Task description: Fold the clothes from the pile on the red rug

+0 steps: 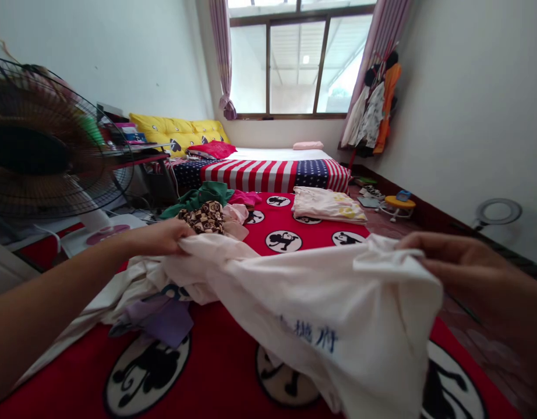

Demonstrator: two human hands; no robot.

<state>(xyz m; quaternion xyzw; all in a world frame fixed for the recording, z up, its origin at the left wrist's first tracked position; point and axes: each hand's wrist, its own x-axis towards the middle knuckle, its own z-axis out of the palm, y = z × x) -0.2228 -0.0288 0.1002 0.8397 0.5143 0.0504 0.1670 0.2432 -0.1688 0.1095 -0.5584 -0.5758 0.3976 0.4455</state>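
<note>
Pale walls (465, 93) and a wide window (297, 64) close off the far side of the room, where a bed with a striped, starred cover (251, 173) stands beneath the glass. Nearer to us spreads a red blanket (220, 355) printed with black figures in white circles, and over its near part we have a white garment (312, 285) stretched between our two hands, its blue characters facing us and its lower right part hanging down. Our left hand (166, 237) is curled closed around the garment's left end, the fingers bunched together; we cannot tell exactly how the thumb sits. Our right hand (447, 253) pinches the upper right edge, thumb and fingers pressed together on a gathered fold. Just beyond our left hand lies a loose heap with a green cloth (211, 191) and a brown patterned cloth (202, 218), while a purple cloth (166, 320) rests nearer, below our left wrist. Farther off, toward the right edge of the blanket, we see a folded pale garment (325, 203) lying flat. At the left stands a large fan (28, 145).
</note>
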